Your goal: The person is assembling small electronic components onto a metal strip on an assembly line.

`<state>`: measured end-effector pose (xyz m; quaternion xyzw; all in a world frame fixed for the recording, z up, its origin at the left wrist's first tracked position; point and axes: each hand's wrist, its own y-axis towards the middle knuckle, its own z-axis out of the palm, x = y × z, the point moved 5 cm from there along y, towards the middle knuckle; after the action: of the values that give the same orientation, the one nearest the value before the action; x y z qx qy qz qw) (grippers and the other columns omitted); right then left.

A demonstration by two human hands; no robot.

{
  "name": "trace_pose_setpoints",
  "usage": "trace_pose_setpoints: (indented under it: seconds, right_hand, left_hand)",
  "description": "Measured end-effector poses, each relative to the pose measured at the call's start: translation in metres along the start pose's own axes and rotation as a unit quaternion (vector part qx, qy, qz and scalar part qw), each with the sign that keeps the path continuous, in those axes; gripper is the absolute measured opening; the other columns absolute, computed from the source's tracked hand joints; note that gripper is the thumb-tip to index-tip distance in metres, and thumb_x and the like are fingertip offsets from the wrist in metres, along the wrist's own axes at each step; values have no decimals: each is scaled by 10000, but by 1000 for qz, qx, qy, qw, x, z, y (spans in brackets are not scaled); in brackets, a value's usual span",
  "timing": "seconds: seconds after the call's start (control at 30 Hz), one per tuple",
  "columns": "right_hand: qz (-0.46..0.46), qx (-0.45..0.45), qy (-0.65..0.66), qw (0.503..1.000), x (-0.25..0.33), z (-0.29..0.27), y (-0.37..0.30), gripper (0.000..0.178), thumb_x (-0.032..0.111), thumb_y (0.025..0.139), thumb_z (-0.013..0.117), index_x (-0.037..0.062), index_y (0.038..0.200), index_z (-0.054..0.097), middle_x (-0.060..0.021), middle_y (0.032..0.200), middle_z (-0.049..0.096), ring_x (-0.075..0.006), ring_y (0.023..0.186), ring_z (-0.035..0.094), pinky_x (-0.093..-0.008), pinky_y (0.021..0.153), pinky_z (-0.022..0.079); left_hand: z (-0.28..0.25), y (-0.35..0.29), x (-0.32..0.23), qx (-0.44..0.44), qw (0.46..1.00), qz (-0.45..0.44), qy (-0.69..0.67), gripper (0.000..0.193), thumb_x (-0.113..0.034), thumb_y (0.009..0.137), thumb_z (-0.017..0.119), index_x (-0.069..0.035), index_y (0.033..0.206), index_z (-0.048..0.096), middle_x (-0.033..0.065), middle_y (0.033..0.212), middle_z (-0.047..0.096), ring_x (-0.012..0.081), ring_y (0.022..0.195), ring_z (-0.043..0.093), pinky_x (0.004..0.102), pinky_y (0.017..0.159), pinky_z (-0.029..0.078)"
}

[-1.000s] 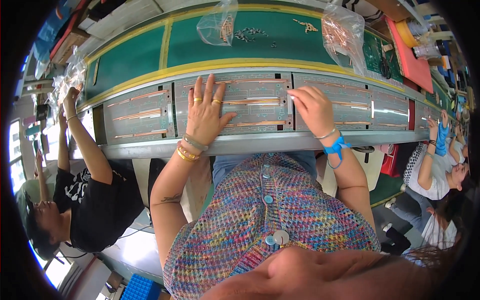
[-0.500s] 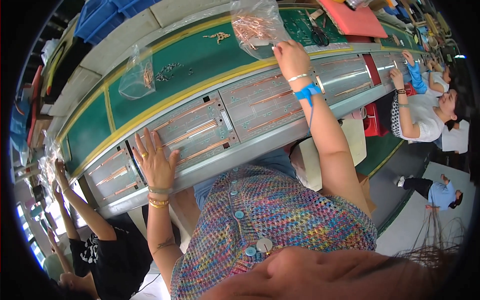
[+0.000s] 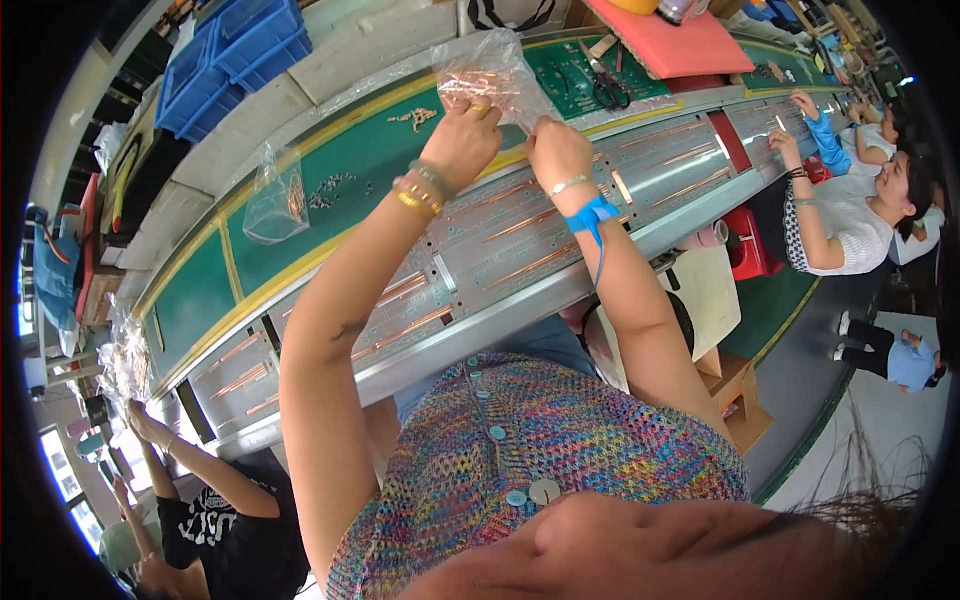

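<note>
A clear plastic bag [image 3: 487,68] of thin copper-coloured pieces lies on the green bench top [image 3: 380,160], in front of me. My right hand [image 3: 560,155], with a blue strap at the wrist, pinches the near right edge of this bag. At its near left side is my left hand [image 3: 466,142], fingers curled against the plastic and the copper pieces. Its fingertips are hidden, so what they hold is unclear. Below both hands runs a row of grey panels [image 3: 490,262] with copper strips laid in them.
Left on the bench are a smaller clear bag [image 3: 280,205], small dark parts [image 3: 335,190] and brass-coloured pieces [image 3: 414,119]. Scissors [image 3: 608,88] and a red board [image 3: 665,40] lie farther right. Co-workers sit on both sides. Blue bins [image 3: 262,45] stand behind.
My left hand has left the panels and moved up and right to the bag. My right hand still grips the bag's edge. The view has shifted slightly.
</note>
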<state>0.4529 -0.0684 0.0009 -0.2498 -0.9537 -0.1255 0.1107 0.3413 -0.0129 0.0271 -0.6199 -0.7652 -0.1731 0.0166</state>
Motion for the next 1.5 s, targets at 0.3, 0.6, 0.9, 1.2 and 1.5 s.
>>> trace_pose_setpoints:
  seconds: [0.3,0.6,0.9,1.2,1.5]
  right_hand:
    - [-123,-46,94,987,-15,-13,-31,53,77,756,616,58,804,604,-117,778,590,-323,758,580,-420,665,473]
    - [-231,7,253,939,66,-14,-145,182,69,754,635,84,936,629,-84,768,541,-267,734,561,-361,632,473]
    - [-238,31,137,961,90,15,-158,273,39,694,646,66,965,626,-66,781,557,-243,754,577,-335,634,503]
    - [-236,59,110,964,97,7,-171,265,76,709,666,74,971,620,-48,812,565,-232,772,575,-333,622,500]
    - [-250,158,279,914,87,-19,-191,128,64,749,656,54,866,603,-78,803,591,-266,739,581,-356,613,469]
  left_hand:
    - [47,24,26,28,992,38,118,284,-179,773,549,-68,1013,651,24,1080,559,220,1068,512,327,820,457]
    - [20,-6,59,-215,815,-176,-508,69,-90,803,644,-65,867,649,46,966,647,191,885,611,309,789,487]
    - [-10,-99,50,-194,502,-329,-776,179,-114,937,500,-26,1092,484,86,907,635,163,826,631,263,698,527]
    - [-12,-210,-19,-67,692,-323,-642,172,-7,832,592,-30,1001,621,73,897,659,172,806,649,262,685,528]
    - [-42,-202,-67,-86,883,-122,-445,170,-55,702,665,-86,868,645,38,816,651,225,775,633,337,669,513]
